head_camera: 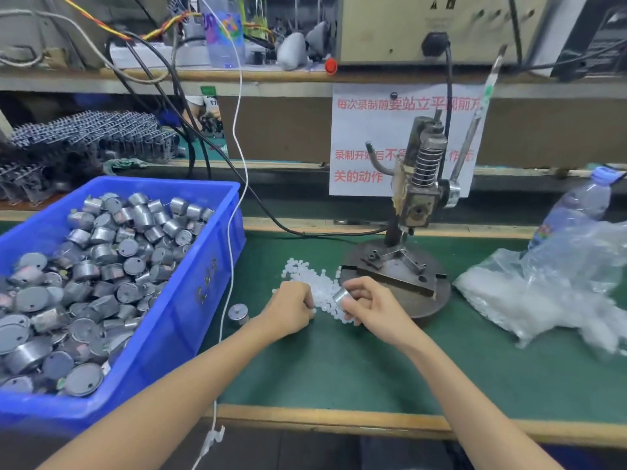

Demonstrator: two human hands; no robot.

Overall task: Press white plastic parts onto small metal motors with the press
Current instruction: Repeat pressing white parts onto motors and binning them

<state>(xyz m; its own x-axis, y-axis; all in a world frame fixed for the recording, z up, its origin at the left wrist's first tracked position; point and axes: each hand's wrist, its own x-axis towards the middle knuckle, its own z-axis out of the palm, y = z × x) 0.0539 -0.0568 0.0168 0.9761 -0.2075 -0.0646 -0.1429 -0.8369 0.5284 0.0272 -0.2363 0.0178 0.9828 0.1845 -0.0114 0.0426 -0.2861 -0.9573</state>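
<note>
Just below the middle of the frame, a small metal motor (342,296) is held in the right hand (369,308), thumb and curled fingers (356,283) closed round its curved wall, directly over the heap of white plastic parts (319,285) that lies on the green desk (339,368) against the front left of the round base of the press (419,184). The left hand (291,308) is set at the left edge of the heap with its fingers (307,299) bent down into the pieces; whether one is pinched cannot be told. More motors are piled in the blue crate (203,266) at the left of the frame, and one loose motor (238,313) stands on the desk just beside it. The motor is judged to be a rigid, smooth can, dense for its size and likely slippery on the plated wall, so it is best gripped across that wall with the end faces left free. The white parts are judged very light and apt to roll or scatter; a single one should be taken by a fingertip pinch.
</note>
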